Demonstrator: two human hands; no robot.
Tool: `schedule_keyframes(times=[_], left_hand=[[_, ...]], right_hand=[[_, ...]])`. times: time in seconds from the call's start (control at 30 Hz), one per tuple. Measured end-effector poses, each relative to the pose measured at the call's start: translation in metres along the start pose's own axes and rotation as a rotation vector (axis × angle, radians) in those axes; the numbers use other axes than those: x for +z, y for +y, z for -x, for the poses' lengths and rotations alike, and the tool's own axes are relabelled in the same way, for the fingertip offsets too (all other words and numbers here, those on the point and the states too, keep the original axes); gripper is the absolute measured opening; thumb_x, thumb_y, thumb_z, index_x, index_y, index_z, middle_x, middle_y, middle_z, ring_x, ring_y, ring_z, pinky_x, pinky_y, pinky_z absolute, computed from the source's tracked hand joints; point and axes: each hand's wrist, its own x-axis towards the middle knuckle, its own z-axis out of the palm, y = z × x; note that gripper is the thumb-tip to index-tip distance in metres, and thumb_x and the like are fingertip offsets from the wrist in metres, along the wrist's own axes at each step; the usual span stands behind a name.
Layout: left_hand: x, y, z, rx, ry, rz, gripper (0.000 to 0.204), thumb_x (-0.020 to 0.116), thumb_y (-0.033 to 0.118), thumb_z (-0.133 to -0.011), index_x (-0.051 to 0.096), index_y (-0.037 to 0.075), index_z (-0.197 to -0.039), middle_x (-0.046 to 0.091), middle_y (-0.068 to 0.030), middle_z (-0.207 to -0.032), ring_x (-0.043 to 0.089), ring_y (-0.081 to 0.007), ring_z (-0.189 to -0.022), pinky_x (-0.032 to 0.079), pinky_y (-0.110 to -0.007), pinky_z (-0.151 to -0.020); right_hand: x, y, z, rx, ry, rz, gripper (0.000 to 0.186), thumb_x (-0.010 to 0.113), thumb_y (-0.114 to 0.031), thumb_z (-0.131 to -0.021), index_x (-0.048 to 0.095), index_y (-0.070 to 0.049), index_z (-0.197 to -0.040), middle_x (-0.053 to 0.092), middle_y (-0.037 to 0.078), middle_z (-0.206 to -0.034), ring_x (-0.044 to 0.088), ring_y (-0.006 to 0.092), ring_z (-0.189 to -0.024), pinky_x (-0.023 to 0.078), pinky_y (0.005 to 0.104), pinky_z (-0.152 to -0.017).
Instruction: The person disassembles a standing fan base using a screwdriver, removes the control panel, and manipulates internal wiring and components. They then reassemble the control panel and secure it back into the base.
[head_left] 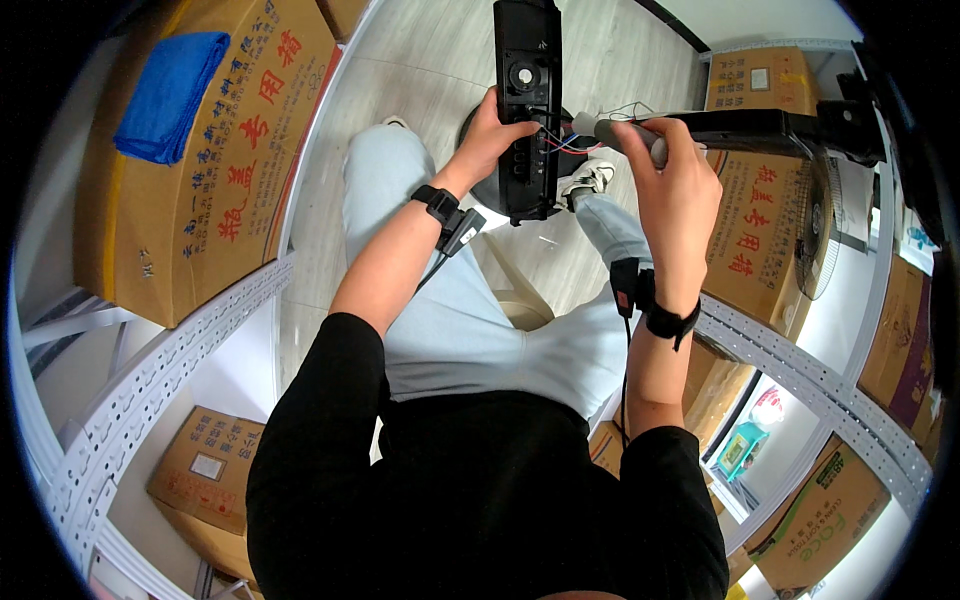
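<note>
A long black plastic housing [520, 185] with a round knob-like part stands lengthwise in front of me. My left hand [486, 145] is closed on its left edge, the thumb reaching across its face. Thin red, blue and white wires [568, 146] come out of the housing toward the right. In my right hand [672, 185] is a grey cylindrical piece [630, 138] with a paler end, pinched between thumb and fingers close to the wires. Whether the wires touch it I cannot tell. A black pole [745, 126] extends to the right behind this hand.
A wire fan guard [822, 235] stands at the right. Metal shelving [170, 365] with cardboard boxes [210, 170] flanks both sides. A folded blue cloth [172, 95] lies on the left box. Cables run from bands on both wrists. A dark round base [482, 190] sits below the housing.
</note>
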Motion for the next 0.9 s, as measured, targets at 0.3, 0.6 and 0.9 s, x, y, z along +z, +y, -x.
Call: schedule_keyframes(times=[0.3, 0.6, 0.9], left_hand=[[-0.002, 0.002, -0.001, -0.011, 0.008, 0.026, 0.060, 0.072, -0.005, -0.079, 0.040, 0.001, -0.130, 0.058, -0.0103, -0.122, 0.058, -0.0190, -0.111, 0.047, -0.035, -0.099], [0.001, 0.007, 0.000, -0.010, 0.009, 0.043, 0.060, 0.072, -0.005, -0.079, 0.040, 0.001, -0.129, 0.058, -0.0103, -0.122, 0.058, -0.0194, -0.112, 0.047, -0.035, -0.099], [0.000, 0.003, 0.000, 0.039, 0.000, 0.043, 0.055, 0.072, -0.006, -0.081, 0.043, 0.005, -0.127, 0.060, -0.0068, -0.121, 0.061, -0.0184, -0.111, 0.050, -0.036, -0.096]], right_hand=[[0.001, 0.008, 0.007, -0.111, 0.070, -0.354, 0.034, 0.074, -0.033, -0.089, 0.064, -0.002, -0.099, 0.068, 0.015, -0.081, 0.069, 0.0316, -0.071, 0.053, 0.0381, -0.060], [-0.004, 0.000, 0.005, -0.021, 0.074, -0.255, 0.029, 0.077, -0.024, -0.086, 0.065, -0.002, -0.099, 0.067, 0.014, -0.086, 0.070, 0.0286, -0.072, 0.054, 0.0350, -0.061], [0.000, 0.005, 0.004, 0.016, 0.067, -0.001, 0.032, 0.077, -0.022, -0.085, 0.064, -0.003, -0.107, 0.066, 0.017, -0.102, 0.068, 0.0271, -0.071, 0.054, 0.0358, -0.061]])
